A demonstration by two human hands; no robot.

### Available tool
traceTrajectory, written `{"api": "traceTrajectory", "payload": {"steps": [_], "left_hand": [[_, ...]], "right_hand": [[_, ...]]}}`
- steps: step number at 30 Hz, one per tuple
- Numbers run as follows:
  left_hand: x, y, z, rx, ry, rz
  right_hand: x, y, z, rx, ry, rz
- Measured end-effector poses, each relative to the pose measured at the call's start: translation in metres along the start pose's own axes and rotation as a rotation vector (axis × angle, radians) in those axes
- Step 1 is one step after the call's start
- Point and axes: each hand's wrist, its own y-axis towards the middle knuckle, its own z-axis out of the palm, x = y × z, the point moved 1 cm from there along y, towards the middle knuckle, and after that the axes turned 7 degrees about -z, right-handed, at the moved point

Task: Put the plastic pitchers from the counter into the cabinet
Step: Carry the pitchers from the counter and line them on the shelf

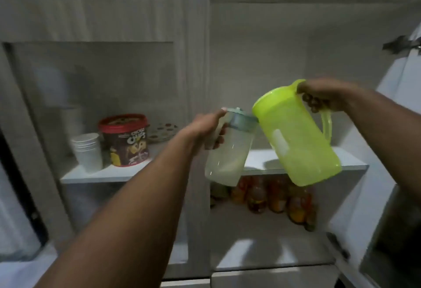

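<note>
While both arms reach toward the open grey cabinet [307,36], the right hand [323,97] clenches the handle of a translucent lime-green plastic pitcher [303,139], and the left hand [205,128] wraps a clear plastic pitcher with a pale teal lid [227,155]; both hang tilted just before the white shelf [350,162]. They look light, stiff and probably empty, best carried by handle or upper body. Left, a red-lidded tub [125,141] reads "CHIPS".

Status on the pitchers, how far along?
Done: both are off the counter, and the cabinet door on the right is open. In hand: the left hand holds the clear plastic pitcher with a teal lid; the right hand holds the lime-green plastic pitcher by its handle, tilted. Left: neither rests on the white shelf yet.
</note>
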Motion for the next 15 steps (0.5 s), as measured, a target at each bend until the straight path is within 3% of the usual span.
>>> {"api": "traceTrajectory", "payload": {"steps": [4, 9, 15], "left_hand": [[-0.016, 0.085, 0.065, -0.093, -0.137, 0.139], [0.006, 0.209, 0.13, -0.154, -0.129, 0.171], [0.004, 0.333, 0.186, -0.227, -0.005, 0.119]], "right_hand": [[-0.041, 0.058, -0.036, -0.322, 0.23, -0.048], [-0.127, 0.147, -0.025, -0.518, 0.193, -0.009], [-0.23, 0.261, -0.022, -0.503, 0.266, -0.015]]}}
